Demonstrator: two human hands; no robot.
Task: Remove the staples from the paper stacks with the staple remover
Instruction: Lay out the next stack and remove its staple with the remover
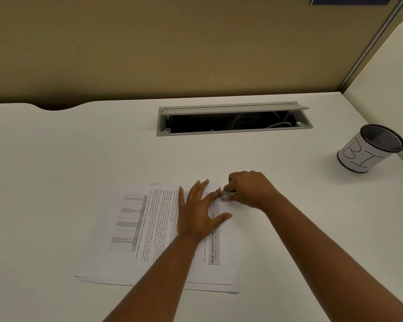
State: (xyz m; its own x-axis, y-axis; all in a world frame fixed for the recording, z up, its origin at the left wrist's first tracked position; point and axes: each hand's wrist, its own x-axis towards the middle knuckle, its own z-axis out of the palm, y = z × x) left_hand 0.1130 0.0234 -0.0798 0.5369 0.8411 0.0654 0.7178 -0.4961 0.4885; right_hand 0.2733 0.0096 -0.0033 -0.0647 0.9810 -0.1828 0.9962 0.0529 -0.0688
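A stack of printed paper (137, 240) lies flat on the white desk (56, 182), its text turned sideways. My left hand (199, 211) presses flat on the stack's far right part, fingers spread. My right hand (249, 189) is closed around a small metal staple remover (227, 194), whose tip touches the far right corner of the stack, just beside my left fingertips. The staple itself is hidden under the tool.
A mesh pen cup (370, 148) wrapped in paper marked "BI" stands at the right. An open grey cable tray (233, 120) with wires is set into the desk behind the paper. A tan partition wall rises at the back.
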